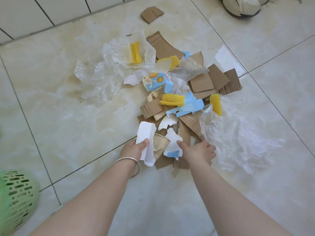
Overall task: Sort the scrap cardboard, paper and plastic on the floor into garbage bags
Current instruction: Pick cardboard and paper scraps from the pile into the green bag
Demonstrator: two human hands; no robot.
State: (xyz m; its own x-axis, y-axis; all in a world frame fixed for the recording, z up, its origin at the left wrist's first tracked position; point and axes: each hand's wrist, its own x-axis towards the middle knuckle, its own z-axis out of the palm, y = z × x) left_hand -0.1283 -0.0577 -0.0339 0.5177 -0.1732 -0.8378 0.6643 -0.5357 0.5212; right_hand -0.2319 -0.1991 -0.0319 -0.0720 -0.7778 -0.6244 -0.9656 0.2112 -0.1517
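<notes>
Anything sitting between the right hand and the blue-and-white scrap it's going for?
Nothing visible. The right hand is already on the blue-and-white paper scrap at the near edge of the pile, thumb on its top face. The scrap lies over brown cardboard pieces, with nothing on it. The left hand holds a white paper piece alongside.

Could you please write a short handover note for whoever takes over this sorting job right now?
Left hand grips a folded white card piece. Right hand pinches a torn white-and-blue scrap at the near edge of the pile. Brown cardboard, yellow foam nets, a blue carton and clear plastic sheets lie mixed on the floor tiles. No garbage bag is in view; almost all sorting remains.
</notes>
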